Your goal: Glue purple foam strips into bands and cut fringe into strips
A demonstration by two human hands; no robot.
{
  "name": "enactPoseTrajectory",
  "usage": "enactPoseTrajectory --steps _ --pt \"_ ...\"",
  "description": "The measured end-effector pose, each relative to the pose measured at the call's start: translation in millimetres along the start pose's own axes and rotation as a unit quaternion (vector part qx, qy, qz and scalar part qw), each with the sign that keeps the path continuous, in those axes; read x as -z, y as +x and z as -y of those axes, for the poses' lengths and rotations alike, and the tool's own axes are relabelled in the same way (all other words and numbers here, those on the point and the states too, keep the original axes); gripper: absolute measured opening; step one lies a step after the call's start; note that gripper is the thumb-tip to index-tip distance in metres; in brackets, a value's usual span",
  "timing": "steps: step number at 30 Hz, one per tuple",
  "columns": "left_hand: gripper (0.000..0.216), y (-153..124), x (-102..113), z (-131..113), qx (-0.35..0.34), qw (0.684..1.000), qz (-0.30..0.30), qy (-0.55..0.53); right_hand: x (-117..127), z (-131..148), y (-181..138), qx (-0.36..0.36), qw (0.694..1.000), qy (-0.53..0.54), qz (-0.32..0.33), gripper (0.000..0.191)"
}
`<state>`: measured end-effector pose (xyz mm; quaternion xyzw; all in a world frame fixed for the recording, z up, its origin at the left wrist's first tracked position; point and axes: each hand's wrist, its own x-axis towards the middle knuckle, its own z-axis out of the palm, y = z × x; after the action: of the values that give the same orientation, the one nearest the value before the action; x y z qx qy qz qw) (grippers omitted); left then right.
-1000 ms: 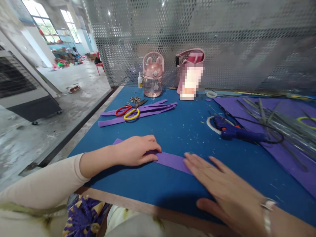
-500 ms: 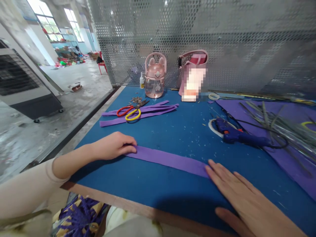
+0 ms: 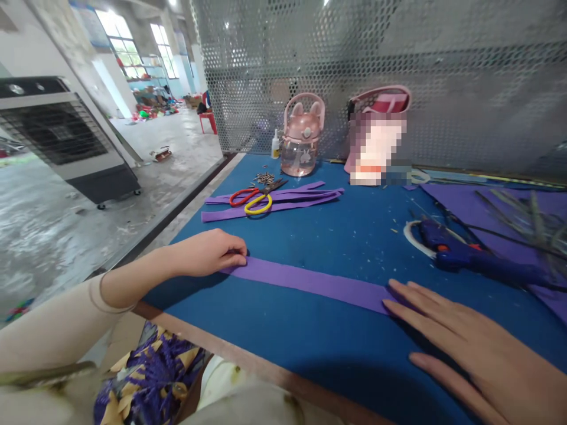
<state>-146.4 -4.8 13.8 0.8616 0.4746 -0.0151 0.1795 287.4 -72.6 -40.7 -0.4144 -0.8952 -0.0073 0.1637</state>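
Note:
A flat purple strip (image 3: 310,282), which looks like felt or cloth, lies stretched across the blue tabletop. At its left end my left hand (image 3: 212,252) is closed, with thumb and fingers pinching the strip. My right hand (image 3: 469,336) lies flat at the other end, fingers stretched and a little spread, fingertips touching the strip. Behind the strip, scissors (image 3: 259,200) with one red and one yellow handle rest on more purple strips (image 3: 301,199). A blue glue gun (image 3: 465,251) lies to the right, beyond my right hand.
Small metal pieces (image 3: 264,178), a small white bottle (image 3: 275,145) and a pink-lidded water bottle (image 3: 300,141) stand near the perforated metal panel (image 3: 266,71). A pink bag (image 3: 354,156) is partly blurred. Purple sheet (image 3: 452,200) lies right. Below the edge is a box of purple scraps (image 3: 155,372).
The view has swung left, so the things at the back sit further right. My right hand's fingers are spread a little more. My left hand still pinches the strip.

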Motion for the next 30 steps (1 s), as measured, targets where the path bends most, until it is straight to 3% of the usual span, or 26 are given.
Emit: enactPoseTrajectory --steps 3,5,6,9,11,13,17,21,24,27,30 --pt "0.027 0.7 3.1 -3.2 0.086 0.982 -0.133 0.107 -3.9 -1.9 14.5 0.062 0.998 -0.034 0.001 0.056" --pt "0.030 9.2 1.8 -20.6 0.052 0.962 -0.223 0.149 0.0 -4.3 24.1 0.064 0.998 -0.018 0.003 0.048" --pt "0.026 16.1 -0.4 -33.8 0.001 0.961 -0.235 0.144 3.7 -4.6 30.1 0.063 0.998 -0.004 0.012 0.043" --pt "0.022 43.5 -13.8 -79.9 -0.172 0.971 -0.136 0.091 17.6 -0.4 53.8 0.056 0.993 0.057 0.085 0.030" --pt "0.037 60.6 -24.8 -104.1 -0.209 0.972 -0.076 0.072 24.7 4.8 69.5 0.037 0.984 0.092 0.150 0.029" --pt "0.044 72.0 -33.6 -116.3 -0.205 0.975 -0.055 0.060 27.3 8.8 79.6 0.011 0.979 0.102 0.179 0.028" --pt "0.023 77.2 -39.3 -114.5 -0.194 0.977 -0.054 0.062 22.2 7.6 78.1 -0.019 0.978 0.113 0.174 0.016" --pt "0.023 72.5 -36.6 -106.5 -0.193 0.974 -0.057 0.108 18.1 3.3 64.5 -0.031 0.990 0.113 0.075 0.016" --pt "0.022 68.2 -34.4 -101.5 -0.172 0.975 -0.068 0.123 17.7 9.6 58.9 0.019 0.997 0.079 0.021 0.022" --pt "0.021 62.9 -32.1 -97.8 -0.162 0.979 -0.057 0.113 16.2 24.1 57.9 0.041 0.995 0.061 0.070 0.038" --pt "0.031 58.1 -28.7 -97.1 -0.149 0.983 -0.021 0.107 15.6 34.5 58.1 0.023 0.991 0.062 0.120 0.029"
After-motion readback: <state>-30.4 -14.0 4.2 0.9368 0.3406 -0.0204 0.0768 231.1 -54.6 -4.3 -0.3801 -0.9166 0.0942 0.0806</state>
